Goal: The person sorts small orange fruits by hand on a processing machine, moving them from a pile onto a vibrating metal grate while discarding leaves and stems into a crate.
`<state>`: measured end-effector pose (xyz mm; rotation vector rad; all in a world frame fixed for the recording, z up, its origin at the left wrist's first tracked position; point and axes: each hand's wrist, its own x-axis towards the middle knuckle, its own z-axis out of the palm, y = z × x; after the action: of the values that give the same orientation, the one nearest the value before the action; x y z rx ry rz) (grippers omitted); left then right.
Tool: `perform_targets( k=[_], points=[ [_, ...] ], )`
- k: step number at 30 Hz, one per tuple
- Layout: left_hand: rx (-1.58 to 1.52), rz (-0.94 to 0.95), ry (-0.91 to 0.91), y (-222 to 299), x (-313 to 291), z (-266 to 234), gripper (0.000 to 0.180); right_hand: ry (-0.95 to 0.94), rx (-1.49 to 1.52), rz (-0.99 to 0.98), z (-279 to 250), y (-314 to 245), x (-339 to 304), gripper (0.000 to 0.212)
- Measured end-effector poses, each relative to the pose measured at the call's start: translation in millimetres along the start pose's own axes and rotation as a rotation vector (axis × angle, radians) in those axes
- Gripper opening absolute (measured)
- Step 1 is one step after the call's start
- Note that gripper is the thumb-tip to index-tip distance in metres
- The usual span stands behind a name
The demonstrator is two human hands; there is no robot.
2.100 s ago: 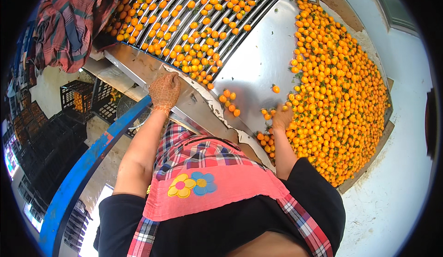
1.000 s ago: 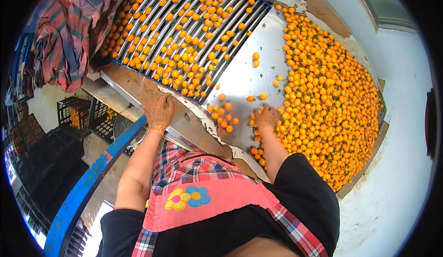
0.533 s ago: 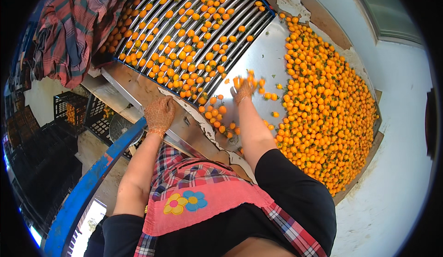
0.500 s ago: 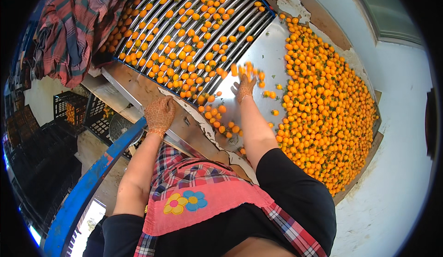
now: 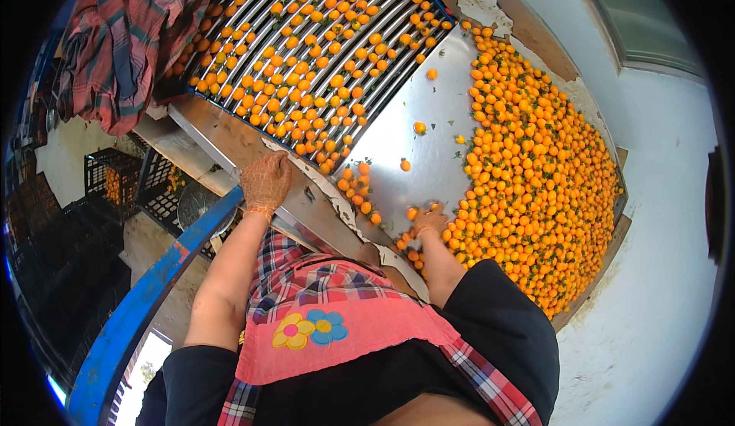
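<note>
Small orange fruits (image 5: 543,173) heaped over right side of metal sheet (image 5: 383,143), few loose on its bare middle. Right hand (image 5: 431,221) at sheet's near end, by heap's edge, fingers loosely spread among fruits. Left hand (image 5: 266,182) left of sheet, well apart from right, fingers curled on ledge (image 5: 222,127); whether gripping, cannot tell. Roller bed (image 5: 383,85) adjoins sheet's upper left, more fruits scattered across it.
</note>
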<state>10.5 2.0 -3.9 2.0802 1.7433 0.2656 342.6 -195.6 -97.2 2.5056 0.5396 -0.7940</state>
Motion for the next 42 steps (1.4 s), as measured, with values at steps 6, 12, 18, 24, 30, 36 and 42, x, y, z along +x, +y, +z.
perform_targets(
  k=[6, 12, 18, 24, 30, 36, 42],
  points=[
    [-0.045, -0.016, 0.01, -5.1, -1.6, -0.6, 0.016, -0.155, 0.651, 0.404, 9.5, -100.7, -80.0, 0.056],
    [-0.051, -0.006, 0.06, -6.5, -2.5, 2.7, 0.016, -0.142, 0.234, -0.378, -30.4, -190.2, -7.1, 0.038],
    [-0.066, 0.002, 0.043, -2.6, -0.1, 1.0, 0.017, 0.106, 0.701, -0.33, -69.3, -209.3, 90.1, 0.033],
    [-0.059, 0.007, 0.05, -2.5, -1.8, -2.1, 0.017, 0.142, 0.216, -0.068, -99.2, -129.9, 17.8, 0.054],
    [-0.032, -0.013, -0.018, 5.0, 2.8, -6.5, 0.019, -0.038, 0.304, 0.242, 44.8, -71.5, 13.5, 0.057],
    [-0.024, -0.011, 0.02, -4.0, -1.6, -4.7, 0.021, -0.951, 1.465, 0.157, 27.1, -170.2, -46.8, 0.065],
    [-0.004, -0.008, -0.017, 1.2, 0.6, -0.6, 0.019, -0.453, 0.964, -0.7, -53.4, -152.6, -42.4, 0.054]
  ],
)
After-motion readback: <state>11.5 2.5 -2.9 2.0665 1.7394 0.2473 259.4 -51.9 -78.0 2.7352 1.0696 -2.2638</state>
